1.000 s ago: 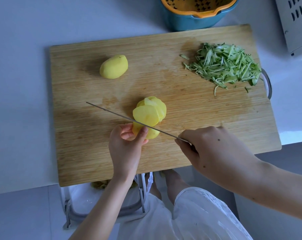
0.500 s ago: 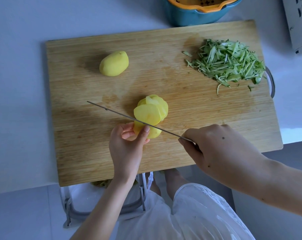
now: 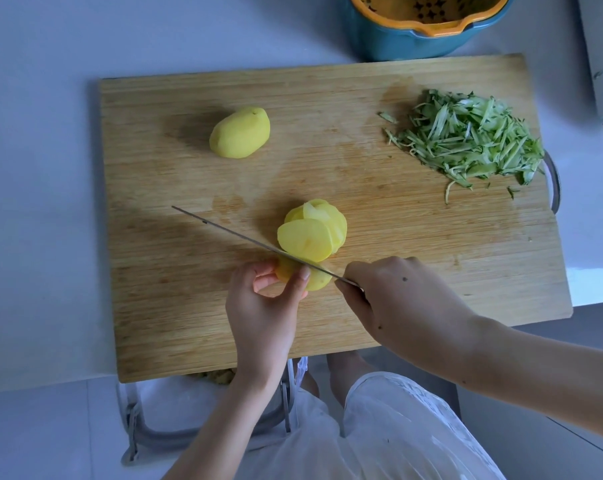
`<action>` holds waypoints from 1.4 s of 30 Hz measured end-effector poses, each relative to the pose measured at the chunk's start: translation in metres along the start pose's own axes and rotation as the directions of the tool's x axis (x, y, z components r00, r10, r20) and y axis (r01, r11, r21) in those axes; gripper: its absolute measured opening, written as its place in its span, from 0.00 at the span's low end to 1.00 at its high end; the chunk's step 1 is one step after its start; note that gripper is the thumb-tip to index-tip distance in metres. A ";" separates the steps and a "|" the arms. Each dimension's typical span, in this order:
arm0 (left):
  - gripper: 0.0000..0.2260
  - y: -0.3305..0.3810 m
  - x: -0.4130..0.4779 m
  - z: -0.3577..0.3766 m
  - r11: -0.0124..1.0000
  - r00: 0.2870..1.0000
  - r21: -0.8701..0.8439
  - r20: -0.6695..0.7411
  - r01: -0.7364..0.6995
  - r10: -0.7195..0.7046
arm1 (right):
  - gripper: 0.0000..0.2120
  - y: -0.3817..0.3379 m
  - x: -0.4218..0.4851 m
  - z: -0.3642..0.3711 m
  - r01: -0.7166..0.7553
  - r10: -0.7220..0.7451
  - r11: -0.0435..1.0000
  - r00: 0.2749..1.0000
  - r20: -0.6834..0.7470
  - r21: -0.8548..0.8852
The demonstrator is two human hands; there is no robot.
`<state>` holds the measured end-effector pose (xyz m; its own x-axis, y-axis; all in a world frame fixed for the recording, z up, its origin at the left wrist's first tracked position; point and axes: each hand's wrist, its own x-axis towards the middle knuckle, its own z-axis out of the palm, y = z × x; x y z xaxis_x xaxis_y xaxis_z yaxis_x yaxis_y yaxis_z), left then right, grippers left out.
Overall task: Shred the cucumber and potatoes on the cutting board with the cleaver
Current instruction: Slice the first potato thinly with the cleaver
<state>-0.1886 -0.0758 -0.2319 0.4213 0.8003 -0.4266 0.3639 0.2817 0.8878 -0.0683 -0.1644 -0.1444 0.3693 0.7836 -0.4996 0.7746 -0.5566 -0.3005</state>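
Cleaver (image 3: 241, 237) crept nearer, right hand (image 3: 397, 303) gripping; left hand (image 3: 262, 310) holds potato (image 3: 319, 282).

Well beyond the fingers (image 3: 301, 282), a blue bowl (image 3: 397, 43) holds an orange strainer (image 3: 431, 24) on the tabletop (image 3: 40, 202); a bin (image 3: 131, 424) below.

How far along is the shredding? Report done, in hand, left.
Done: the cucumber shreds lie piled at the far right of the cutting board. In hand: the left hand grips the half-sliced potato while the right hand holds the cleaver on it; cut slices lean beyond the blade. Left: finishing the slicing, cutting them into shreds, and the whole potato, untouched.
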 end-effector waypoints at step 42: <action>0.21 -0.010 0.001 0.000 0.991 0.991 -0.023 0.012 -0.132 0.132 | 0.18 0.007 -0.029 -0.020 -0.008 0.006 0.999 0.999 0.038 0.037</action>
<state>-0.1922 -0.0780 -0.2408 0.4752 0.8243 -0.3078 0.2862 0.1860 0.9399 -0.0630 -0.1854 -0.1156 0.3541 0.7689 -0.5323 0.7520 -0.5725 -0.3267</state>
